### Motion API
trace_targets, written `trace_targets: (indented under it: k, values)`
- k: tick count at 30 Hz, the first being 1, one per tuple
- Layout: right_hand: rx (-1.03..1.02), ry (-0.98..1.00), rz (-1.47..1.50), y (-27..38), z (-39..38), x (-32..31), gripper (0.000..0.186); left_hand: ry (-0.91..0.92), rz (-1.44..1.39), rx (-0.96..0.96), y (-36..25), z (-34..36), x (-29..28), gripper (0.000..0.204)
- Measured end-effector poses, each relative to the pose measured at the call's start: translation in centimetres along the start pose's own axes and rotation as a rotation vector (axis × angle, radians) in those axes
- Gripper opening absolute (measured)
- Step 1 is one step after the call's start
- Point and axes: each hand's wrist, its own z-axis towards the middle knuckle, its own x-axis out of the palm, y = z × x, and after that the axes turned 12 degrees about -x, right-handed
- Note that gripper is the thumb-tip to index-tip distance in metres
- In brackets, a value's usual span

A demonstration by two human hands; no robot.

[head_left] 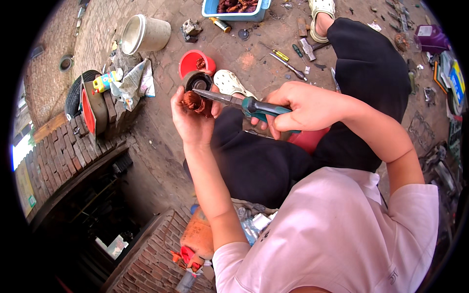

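Observation:
My left hand (188,126) grips a small motor part with a dark round housing (192,81) and a bundle of copper winding (194,102) on its near side. In my right hand (305,105) is a pair of pliers (251,105) with long grey jaws and green-black handles. The jaw tips lie against the motor part, between the housing and the copper. Whether they pinch any wire is too small to tell. Just beyond the left hand stands a red bucket (184,62) with some copper pieces in it.
Farther off is a light blue basin (238,17) of copper coils, with a whitish bucket (155,33) to its left. A hammer (307,49) and screwdrivers (288,66) lie by my foot. An orange cylinder (198,229) stands near my left elbow. A purple container (434,39) is at right.

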Motion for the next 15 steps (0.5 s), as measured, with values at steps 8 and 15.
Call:
trace_targets:
  k: [8,15]
  values:
    - [-0.042,-0.062,-0.04,-0.5,0.3,0.5,0.024,-0.17,-0.09,0.055,0.6,0.2,0.3,0.056]
    - [-0.028,-0.044,0.149,-1.8,0.8,1.2,0.023,-0.023,-0.12,0.016,0.8,0.3,-0.5,0.059]
